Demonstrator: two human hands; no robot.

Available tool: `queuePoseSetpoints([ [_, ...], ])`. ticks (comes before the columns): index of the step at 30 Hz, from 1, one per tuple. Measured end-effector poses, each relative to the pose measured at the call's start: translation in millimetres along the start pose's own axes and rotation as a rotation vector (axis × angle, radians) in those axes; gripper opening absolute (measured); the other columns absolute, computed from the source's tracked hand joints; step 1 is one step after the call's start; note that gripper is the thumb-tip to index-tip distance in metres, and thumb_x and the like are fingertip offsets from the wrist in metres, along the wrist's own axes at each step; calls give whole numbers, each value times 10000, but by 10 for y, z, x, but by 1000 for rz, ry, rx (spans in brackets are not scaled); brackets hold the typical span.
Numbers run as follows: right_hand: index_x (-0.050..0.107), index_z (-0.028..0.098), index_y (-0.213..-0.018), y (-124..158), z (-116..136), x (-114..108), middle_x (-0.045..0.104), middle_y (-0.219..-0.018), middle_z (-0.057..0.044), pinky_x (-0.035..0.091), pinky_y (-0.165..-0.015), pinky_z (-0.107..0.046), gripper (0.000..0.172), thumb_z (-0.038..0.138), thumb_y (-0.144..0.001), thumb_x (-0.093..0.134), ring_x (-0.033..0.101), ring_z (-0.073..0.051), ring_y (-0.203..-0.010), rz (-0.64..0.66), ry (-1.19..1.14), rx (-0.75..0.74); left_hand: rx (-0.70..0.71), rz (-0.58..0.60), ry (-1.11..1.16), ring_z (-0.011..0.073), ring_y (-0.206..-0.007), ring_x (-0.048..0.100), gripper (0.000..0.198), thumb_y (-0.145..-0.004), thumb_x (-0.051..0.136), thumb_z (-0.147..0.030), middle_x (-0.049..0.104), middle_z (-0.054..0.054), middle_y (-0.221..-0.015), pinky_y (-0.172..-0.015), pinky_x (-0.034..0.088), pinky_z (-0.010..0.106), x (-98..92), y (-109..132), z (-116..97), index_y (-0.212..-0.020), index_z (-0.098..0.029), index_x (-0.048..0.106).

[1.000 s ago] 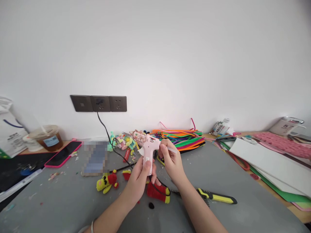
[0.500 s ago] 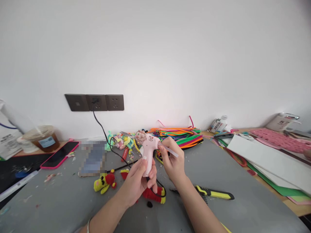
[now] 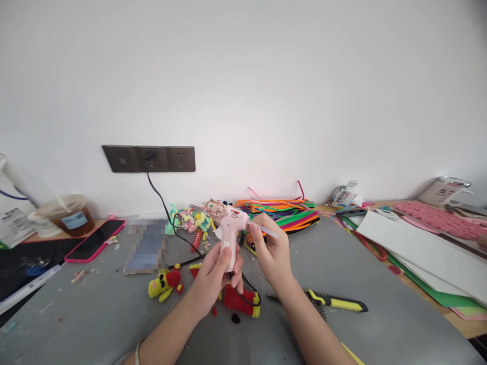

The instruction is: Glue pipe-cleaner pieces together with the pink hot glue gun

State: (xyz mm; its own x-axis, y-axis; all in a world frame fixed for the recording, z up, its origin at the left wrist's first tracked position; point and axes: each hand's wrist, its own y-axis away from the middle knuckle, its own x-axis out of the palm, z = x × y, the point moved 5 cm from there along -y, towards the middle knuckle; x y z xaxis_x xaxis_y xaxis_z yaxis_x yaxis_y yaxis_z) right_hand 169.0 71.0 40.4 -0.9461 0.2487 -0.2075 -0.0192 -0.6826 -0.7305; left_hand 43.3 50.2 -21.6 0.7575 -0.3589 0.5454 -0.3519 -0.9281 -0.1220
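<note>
Grey desk [image 3: 342, 258], beneath the pink glue gun [image 3: 229, 234]; coloured pipe cleaners [image 3: 299, 221], behind the gun and to its right; yellow-and-black tool [image 3: 342, 303], right of it and nearer me; the gun itself, raised, handle wrapped by fingers of my left hand [image 3: 216, 274]; red fuzzy piece [image 3: 239, 300], below it; translucent glue stick [image 3: 268, 231], at the gun's rear, pinched by fingers of my right hand [image 3: 274, 249]

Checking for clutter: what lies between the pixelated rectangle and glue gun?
In the head view, a black cord, red strip and pastel pieces lie between the rectangle and the glue gun.
</note>
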Motion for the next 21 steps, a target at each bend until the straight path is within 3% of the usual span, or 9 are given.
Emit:
queuePoseSetpoints([
  [10,506,229,-724,20,-49,27,497,-670,16,371,-598,-290,300,282,-1013,447,467,-152,-629,27,-9,36,32,-49,-40,39,-471,432,417,-893,637,-559,500,-63,-666,-468,492,198,-50,-25,20,-957,-158,541],
  [21,568,227,-892,4,-52,-6,590,-856,-28,404,-681,-283,164,160,-998,462,543,-171,-783,52,141,-112,-5,-125,-6,38,-448,409,491,-802,716,-604,496,-69,-627,-438,465,197,-36,-22,-60,-902,-151,553],
])
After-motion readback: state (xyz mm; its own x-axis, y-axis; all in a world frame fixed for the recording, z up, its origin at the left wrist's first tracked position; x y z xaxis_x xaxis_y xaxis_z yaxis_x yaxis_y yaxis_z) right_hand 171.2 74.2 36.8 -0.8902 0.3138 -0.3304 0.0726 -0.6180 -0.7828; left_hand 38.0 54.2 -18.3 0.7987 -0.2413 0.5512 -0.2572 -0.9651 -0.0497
